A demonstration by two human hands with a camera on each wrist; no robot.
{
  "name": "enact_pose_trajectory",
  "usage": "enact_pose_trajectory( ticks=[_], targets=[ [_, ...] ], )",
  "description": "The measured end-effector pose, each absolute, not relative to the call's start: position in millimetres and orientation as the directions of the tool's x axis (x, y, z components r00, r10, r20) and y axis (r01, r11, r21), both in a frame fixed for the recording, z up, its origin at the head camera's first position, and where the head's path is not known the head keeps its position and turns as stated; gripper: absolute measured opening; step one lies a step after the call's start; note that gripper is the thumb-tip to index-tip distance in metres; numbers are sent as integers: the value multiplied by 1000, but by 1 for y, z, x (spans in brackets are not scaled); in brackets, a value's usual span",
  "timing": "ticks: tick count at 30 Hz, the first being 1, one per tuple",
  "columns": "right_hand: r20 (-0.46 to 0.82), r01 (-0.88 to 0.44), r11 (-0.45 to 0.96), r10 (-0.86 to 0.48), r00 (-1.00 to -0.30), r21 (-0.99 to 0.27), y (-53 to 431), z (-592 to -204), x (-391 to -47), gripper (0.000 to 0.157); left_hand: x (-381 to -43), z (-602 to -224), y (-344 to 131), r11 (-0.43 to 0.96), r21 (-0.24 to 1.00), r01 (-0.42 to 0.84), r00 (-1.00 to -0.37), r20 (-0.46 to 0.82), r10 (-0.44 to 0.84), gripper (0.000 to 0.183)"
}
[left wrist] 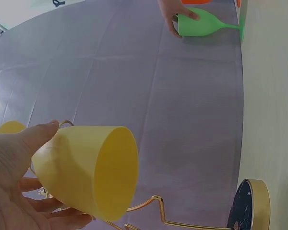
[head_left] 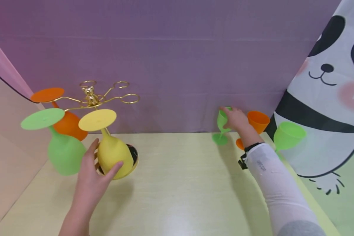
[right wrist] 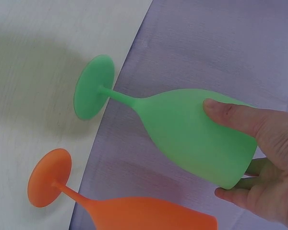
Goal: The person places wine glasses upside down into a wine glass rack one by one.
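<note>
My left hand [head_left: 89, 178] grips the bowl of a yellow wine glass [head_left: 113, 154], thumb on one side and fingers on the other. That glass hangs upside down, its foot up at a gold wire glass rack [head_left: 92, 100] topped with a small bear figure. In the left wrist view the yellow bowl [left wrist: 81, 167] shows its open mouth. At the far right, my right hand [head_left: 237, 119] holds a green wine glass [head_left: 222, 123] by the bowl near its rim. The right wrist view shows this green glass [right wrist: 197, 134] with the thumb across its bowl.
Another green glass [head_left: 65, 154] and an orange glass [head_left: 69, 126] hang inverted on the rack's left. The rack's round base [head_left: 132, 154] stands on the table [head_left: 177, 183]. Upright at right are an orange glass [head_left: 258, 121] and a green glass [head_left: 287, 136]. A purple cloth [head_left: 165, 65] hangs behind.
</note>
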State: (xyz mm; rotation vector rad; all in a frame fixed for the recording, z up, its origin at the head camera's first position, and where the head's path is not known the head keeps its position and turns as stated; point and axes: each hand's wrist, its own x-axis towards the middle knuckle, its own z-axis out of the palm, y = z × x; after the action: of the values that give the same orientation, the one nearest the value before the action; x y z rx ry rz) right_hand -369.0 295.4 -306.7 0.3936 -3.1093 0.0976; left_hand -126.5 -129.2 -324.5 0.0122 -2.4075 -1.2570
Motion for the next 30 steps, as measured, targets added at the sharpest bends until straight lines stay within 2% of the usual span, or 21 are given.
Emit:
enact_pose_trajectory(
  ticks=[12, 18, 25, 30],
  targets=[
    [16, -257, 964, -256, -967, -65, 295, -307, -368, 82, -119, -311, -130, 607, 762, 226, -881, 426, -206, 90],
    [6, -254, 964, -254, -967, -74, 294, -305, -366, 82, -114, -297, -132, 611, 759, 225, -847, 462, -262, 86],
    [-4, -252, 966, -252, -968, -62, 295, -304, -367, 83, -108, -276, -132, 631, 717, 296, -723, 600, -343, 76],
    [-13, -249, 966, -250, -968, -70, 296, -304, -367, 83, -108, -258, -136, 675, 640, 368, -646, 698, -309, 69]
  ],
)
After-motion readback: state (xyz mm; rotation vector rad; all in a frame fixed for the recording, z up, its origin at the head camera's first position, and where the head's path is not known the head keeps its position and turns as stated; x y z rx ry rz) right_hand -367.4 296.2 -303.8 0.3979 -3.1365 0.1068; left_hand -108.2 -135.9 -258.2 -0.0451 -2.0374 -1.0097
